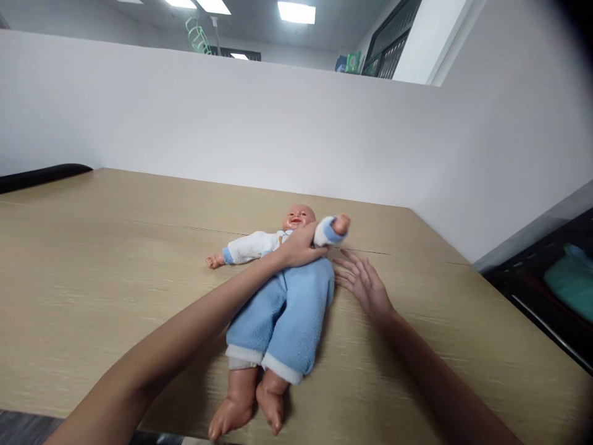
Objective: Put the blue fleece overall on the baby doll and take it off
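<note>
A baby doll (278, 309) lies on its back on a light wooden table (115, 266), head away from me, bare feet toward me. It wears blue trousers and a white top with blue cuffs. My left hand (301, 246) reaches across its chest and grips the doll's raised arm (330, 230) by the sleeve. My right hand (364, 281) rests flat on the table just right of the doll's waist, fingers spread, holding nothing. The doll's other arm lies stretched out to the left.
A white partition wall (231, 123) runs behind the table and along its right side. A black object (41, 176) sits at the far left edge. At the right, beyond the table, is a dark rack with something teal (572, 287).
</note>
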